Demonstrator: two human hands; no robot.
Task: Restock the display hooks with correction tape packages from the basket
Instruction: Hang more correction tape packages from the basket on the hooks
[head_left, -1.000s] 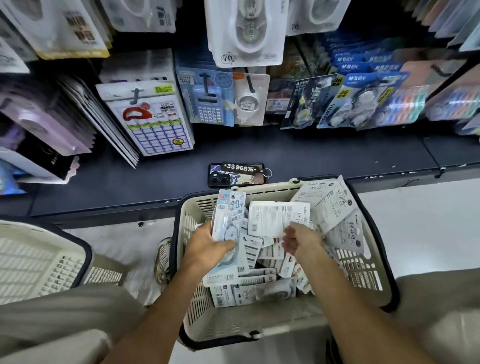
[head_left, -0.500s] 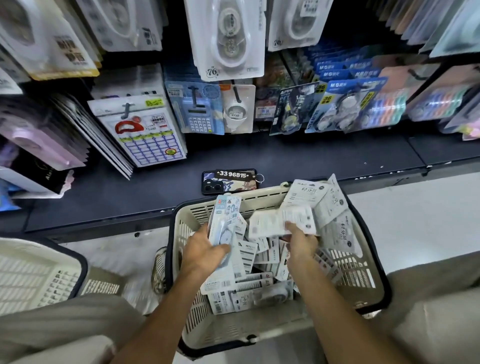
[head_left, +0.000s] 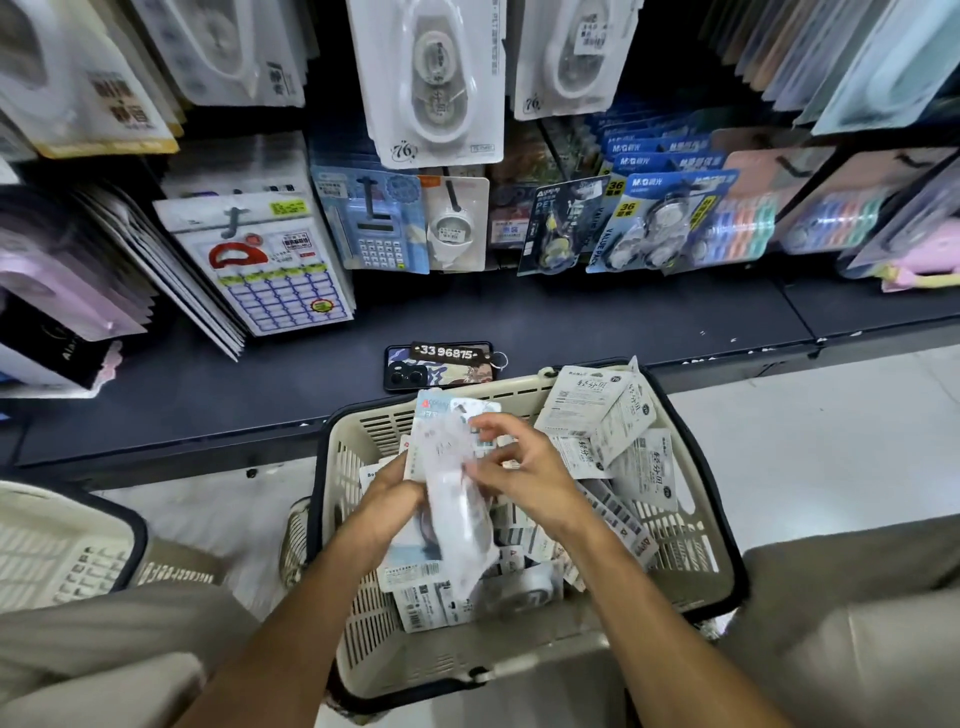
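A small stack of correction tape packages (head_left: 447, 483) is held above the middle of the basket (head_left: 519, 670), its long axis running from near the person up toward the shelf, the hang-hole end pointing away and slightly left. The stack is blurred; the packs look like flat printed cards with clear glossy blister fronts, pale blue and white. The left hand (head_left: 387, 506) grips the stack from its left edge, fingers curled behind it and thumb across the front. The right hand (head_left: 519, 478) meets the stack from the right, its fingertips (head_left: 475, 423) lightly bent and pinching the upper part of the front pack; how firm that grip is cannot be told through the blur.

Below the hands, loose packages (head_left: 602, 415) lie jumbled in the basket at all angles, mostly showing white printed backs with barcodes, some piled against the far right corner. The basket is beige plastic with slotted, grid-like walls and a dark rim, and it stands on the pale floor (head_left: 805, 441). A second basket (head_left: 62, 545) of the same kind sits at the left edge.

Just beyond the basket, a phone (head_left: 441, 366) with a numbered tag lies flat on the dark matte shelf (head_left: 597, 322). Above it, display hooks carry hanging blister cards (head_left: 431, 83) of large white tape dispensers, a blue calculator pack (head_left: 376, 228) and blue value packs (head_left: 660, 218).
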